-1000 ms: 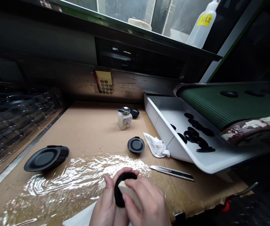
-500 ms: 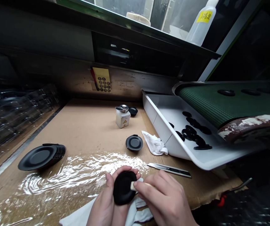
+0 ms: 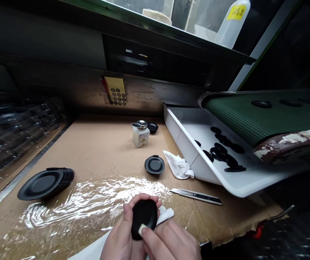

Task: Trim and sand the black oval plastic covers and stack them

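My left hand (image 3: 121,233) cradles a round black plastic part (image 3: 145,216), its dark hollow face turned up toward me. Between the fingertips of my right hand (image 3: 172,240) is a small off-white block (image 3: 141,229), which touches the lower edge of that part. What the block is made of I cannot tell. A white cloth (image 3: 166,215) lies under and behind my hands, partly covered by them. Beyond them a similar black part (image 3: 155,165) rests on the table, and a utility knife (image 3: 196,196) lies to the right.
At left stands a row of nested black parts (image 3: 45,183). A white pump bottle (image 3: 140,137) and a crumpled cloth (image 3: 178,165) are farther back. On the right, a white tray (image 3: 190,148) with several black parts sits beside a green conveyor belt (image 3: 236,115). Clear plastic trays (image 3: 22,126) are stacked at far left.
My right hand has moved down and left, carrying the off-white block from the part's right edge to its lower edge. The black part has shifted slightly in my left hand.
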Demonstrator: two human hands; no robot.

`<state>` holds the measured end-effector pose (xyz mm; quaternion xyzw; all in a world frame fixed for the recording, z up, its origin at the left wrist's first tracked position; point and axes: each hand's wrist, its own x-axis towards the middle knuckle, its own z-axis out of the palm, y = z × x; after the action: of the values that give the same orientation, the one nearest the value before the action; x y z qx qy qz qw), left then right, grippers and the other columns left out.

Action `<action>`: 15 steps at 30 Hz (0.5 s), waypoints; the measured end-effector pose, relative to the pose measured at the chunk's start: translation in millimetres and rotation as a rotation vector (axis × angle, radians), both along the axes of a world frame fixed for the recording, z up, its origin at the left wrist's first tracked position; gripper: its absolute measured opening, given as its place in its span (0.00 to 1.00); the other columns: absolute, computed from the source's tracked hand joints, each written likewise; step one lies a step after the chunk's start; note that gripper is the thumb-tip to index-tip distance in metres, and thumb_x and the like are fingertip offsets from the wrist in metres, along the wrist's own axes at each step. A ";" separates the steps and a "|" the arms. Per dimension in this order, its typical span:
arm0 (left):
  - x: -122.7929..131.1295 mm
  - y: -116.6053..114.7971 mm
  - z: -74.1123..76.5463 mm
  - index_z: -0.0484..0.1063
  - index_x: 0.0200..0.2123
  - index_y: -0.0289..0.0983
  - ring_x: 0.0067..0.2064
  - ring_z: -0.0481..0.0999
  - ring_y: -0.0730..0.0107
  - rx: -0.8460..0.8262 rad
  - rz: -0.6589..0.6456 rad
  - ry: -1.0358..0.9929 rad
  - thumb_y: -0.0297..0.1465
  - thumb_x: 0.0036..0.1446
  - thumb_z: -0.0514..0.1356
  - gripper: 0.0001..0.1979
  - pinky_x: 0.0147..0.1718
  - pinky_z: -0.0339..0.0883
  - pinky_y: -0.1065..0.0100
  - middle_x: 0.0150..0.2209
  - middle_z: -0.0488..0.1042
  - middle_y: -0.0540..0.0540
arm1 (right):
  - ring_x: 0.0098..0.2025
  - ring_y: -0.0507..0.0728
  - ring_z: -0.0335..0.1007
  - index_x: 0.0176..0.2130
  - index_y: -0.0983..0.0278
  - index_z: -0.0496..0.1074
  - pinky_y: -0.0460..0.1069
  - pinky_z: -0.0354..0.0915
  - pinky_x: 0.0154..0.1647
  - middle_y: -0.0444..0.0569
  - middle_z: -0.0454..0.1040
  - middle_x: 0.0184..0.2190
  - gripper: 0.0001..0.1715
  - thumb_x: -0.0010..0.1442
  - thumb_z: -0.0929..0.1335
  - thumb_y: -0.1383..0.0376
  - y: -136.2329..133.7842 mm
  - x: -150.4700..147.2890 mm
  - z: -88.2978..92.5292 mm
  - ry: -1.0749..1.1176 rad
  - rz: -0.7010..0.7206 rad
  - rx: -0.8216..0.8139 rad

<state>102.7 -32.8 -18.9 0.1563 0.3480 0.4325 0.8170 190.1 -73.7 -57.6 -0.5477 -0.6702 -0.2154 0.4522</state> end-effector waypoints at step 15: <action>-1.5 1.9 4.2 0.73 0.37 0.35 0.43 0.75 0.58 -0.086 -0.010 -0.064 0.38 0.56 0.53 0.14 0.48 0.64 0.56 0.36 0.79 0.41 | 0.30 0.52 0.64 0.41 0.61 0.72 0.48 0.60 0.30 0.46 0.73 0.28 0.13 0.61 0.61 0.68 16.5 63.1 49.0 -0.131 0.191 -0.263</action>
<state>101.3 -30.9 -14.8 0.1090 0.3389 0.4179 0.8359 253.2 -57.2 -8.6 -0.5207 -0.7696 -0.1171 0.3505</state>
